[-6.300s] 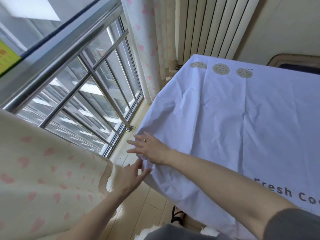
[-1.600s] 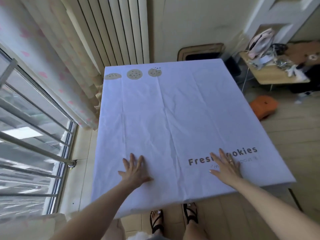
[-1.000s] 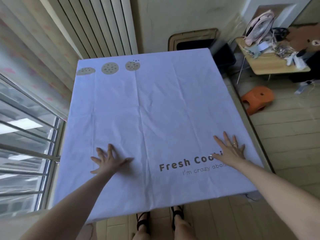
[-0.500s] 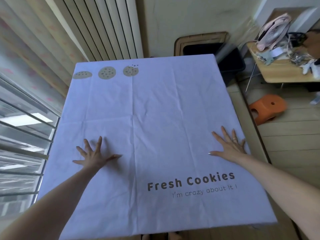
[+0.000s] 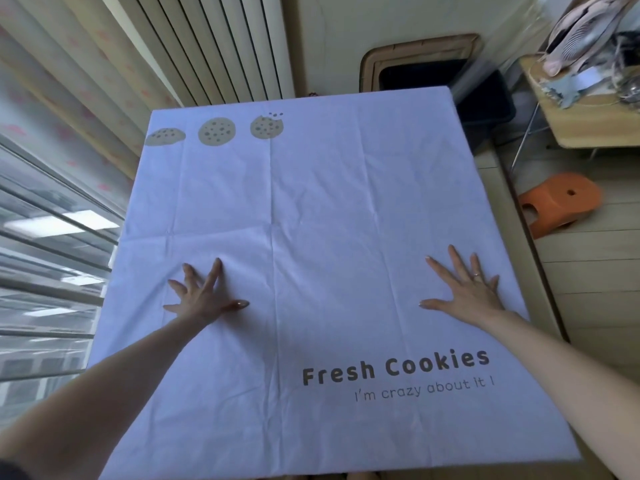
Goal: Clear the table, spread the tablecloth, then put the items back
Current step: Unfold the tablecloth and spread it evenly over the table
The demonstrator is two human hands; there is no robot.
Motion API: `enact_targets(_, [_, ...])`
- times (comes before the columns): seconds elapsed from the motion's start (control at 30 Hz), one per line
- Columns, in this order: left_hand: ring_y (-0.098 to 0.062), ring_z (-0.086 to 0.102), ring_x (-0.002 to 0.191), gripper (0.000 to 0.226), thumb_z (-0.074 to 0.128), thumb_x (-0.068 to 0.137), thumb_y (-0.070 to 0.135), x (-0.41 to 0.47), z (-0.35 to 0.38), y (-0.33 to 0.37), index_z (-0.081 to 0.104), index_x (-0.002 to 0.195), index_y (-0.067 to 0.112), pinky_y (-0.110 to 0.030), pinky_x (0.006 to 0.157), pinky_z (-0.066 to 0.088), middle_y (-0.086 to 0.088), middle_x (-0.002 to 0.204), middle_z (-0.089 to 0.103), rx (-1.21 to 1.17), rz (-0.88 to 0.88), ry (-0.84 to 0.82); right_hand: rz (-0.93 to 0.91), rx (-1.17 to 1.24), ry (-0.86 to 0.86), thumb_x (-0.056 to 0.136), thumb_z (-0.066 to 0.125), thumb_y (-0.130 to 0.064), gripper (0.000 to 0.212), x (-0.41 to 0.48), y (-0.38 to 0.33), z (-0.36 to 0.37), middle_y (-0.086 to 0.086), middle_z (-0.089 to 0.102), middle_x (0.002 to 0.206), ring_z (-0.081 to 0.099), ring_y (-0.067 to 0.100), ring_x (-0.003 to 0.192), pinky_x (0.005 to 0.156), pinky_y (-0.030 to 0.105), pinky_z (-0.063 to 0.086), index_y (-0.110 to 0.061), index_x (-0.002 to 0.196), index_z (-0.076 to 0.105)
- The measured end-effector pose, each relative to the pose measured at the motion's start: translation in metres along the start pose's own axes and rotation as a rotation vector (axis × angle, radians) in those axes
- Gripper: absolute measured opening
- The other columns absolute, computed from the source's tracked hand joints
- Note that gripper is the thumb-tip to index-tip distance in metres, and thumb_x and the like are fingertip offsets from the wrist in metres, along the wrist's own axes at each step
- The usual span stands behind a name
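Since a moment ago both my hands have slid farther up the tablecloth (image 5: 329, 202), so its printed words "Fresh Cookies" now lie below my right hand (image 5: 465, 292). The cloth's far edge meets the wall by the radiator (image 5: 214, 46). Its left edge runs close to the window (image 5: 41, 254). Open wooden floor with an orange stool (image 5: 561, 202) lies off the right edge. My left hand (image 5: 204, 297) presses flat on the cloth left of middle, fingers spread wide. My right hand lies flat near the right edge, fingers fanned wide, holding nothing. My left arm hides the near left corner. Things on the wooden desk (image 5: 588, 133) are too blurred to name.
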State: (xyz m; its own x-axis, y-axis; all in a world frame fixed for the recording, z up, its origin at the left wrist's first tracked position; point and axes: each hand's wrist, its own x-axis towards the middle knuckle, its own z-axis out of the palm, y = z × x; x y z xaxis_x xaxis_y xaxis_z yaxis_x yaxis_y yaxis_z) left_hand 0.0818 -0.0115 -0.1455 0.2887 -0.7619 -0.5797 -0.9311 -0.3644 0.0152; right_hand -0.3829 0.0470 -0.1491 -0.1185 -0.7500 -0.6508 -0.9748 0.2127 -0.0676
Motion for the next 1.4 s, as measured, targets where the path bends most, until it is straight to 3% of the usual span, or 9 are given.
enact_targets(0.63, [-0.041, -0.012, 0.142, 0.116, 0.066, 0.059, 0.075, -0.013, 0.003, -0.005, -0.01, 0.143, 0.05, -0.068, 0.105, 0.022, -0.003, 0.155, -0.023, 0.087, 0.059, -0.022, 0.024, 0.008, -0.038, 0.074, 0.037, -0.082, 0.091, -0.028, 0.006, 0.015, -0.013, -0.038, 0.149, -0.026, 0.027, 0.142, 0.111, 0.064, 0.006, -0.053, 0.14, -0.019])
enact_targets(0.97, [-0.042, -0.014, 0.141, 0.118, 0.066, 0.059, 0.075, -0.031, 0.019, -0.024, -0.011, 0.144, 0.049, -0.068, 0.105, 0.021, -0.004, 0.154, -0.026, 0.097, 0.109, -0.031, 0.057, -0.061, -0.009, 0.065, 0.02, -0.088, 0.093, -0.061, 0.008, 0.053, -0.009, -0.039, 0.148, -0.022, 0.031, 0.143, 0.112, 0.062, 0.014, -0.051, 0.136, -0.029])
enact_targets(1.23, [-0.045, -0.014, 0.14, 0.116, 0.062, 0.056, 0.08, -0.016, 0.011, -0.018, -0.011, 0.141, 0.054, -0.07, 0.103, 0.021, -0.007, 0.154, -0.025, 0.103, 0.091, -0.033, 0.101, -0.007, -0.03, 0.071, 0.026, -0.085, 0.088, -0.044, -0.002, 0.038, -0.009, -0.038, 0.149, -0.024, 0.031, 0.142, 0.109, 0.066, 0.014, -0.053, 0.127, -0.033])
enact_targets(1.4, [-0.043, -0.016, 0.14, 0.116, 0.063, 0.056, 0.08, -0.002, 0.001, -0.01, -0.012, 0.141, 0.055, -0.072, 0.102, 0.018, -0.005, 0.154, -0.025, 0.087, 0.092, -0.041, 0.098, 0.01, -0.042, 0.074, 0.031, -0.083, 0.089, -0.033, -0.007, 0.025, -0.009, -0.038, 0.149, -0.024, 0.03, 0.142, 0.109, 0.067, 0.013, -0.053, 0.134, -0.028])
